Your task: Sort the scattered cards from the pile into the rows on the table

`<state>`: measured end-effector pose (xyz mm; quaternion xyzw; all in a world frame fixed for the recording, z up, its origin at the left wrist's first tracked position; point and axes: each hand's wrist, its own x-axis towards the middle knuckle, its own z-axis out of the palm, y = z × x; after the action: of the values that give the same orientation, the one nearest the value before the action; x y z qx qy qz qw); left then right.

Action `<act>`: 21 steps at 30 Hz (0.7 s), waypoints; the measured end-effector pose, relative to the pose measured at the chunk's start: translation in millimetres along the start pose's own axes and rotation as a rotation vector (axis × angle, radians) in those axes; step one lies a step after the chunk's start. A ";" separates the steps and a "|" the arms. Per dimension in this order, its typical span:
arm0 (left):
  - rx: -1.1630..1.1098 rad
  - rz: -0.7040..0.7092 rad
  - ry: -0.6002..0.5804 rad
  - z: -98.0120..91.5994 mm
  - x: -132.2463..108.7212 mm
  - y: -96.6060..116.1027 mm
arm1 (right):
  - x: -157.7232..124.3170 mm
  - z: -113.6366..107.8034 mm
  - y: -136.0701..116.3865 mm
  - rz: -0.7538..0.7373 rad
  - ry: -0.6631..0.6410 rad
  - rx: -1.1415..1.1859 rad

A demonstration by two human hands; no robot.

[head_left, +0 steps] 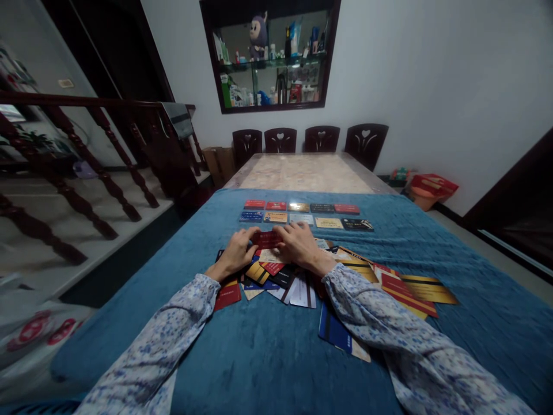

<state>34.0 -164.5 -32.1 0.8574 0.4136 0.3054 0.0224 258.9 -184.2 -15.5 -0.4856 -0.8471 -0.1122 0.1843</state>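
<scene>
My left hand and my right hand meet over a loose heap of plastic cards on a blue cloth. Both pinch the ends of one dark red card, held just above the heap. Beyond it, two tidy rows of cards lie face up across the cloth. More red and gold cards spread out to the right of my right forearm.
The bare marble tabletop continues past the cloth to several dark chairs at the wall. A wooden stair railing stands on the left. A wall cabinet holds bottles and a plush toy. Red boxes sit on the floor at right.
</scene>
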 end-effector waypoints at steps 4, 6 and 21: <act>0.026 -0.008 -0.026 1.1 -0.3 0.3 | 0.6 -0.4 0.0 0.013 -0.033 0.003; 0.030 -0.010 -0.028 1.7 0.0 0.5 | 1.0 -0.9 0.1 0.021 -0.048 0.012; -0.002 -0.014 -0.016 2.0 2.1 -3.1 | 3.2 -4.1 7.2 0.052 -0.049 0.022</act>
<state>33.9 -160.5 -33.6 0.8568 0.4190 0.2991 0.0288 264.4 -179.6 -10.3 -0.5078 -0.8398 -0.0861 0.1717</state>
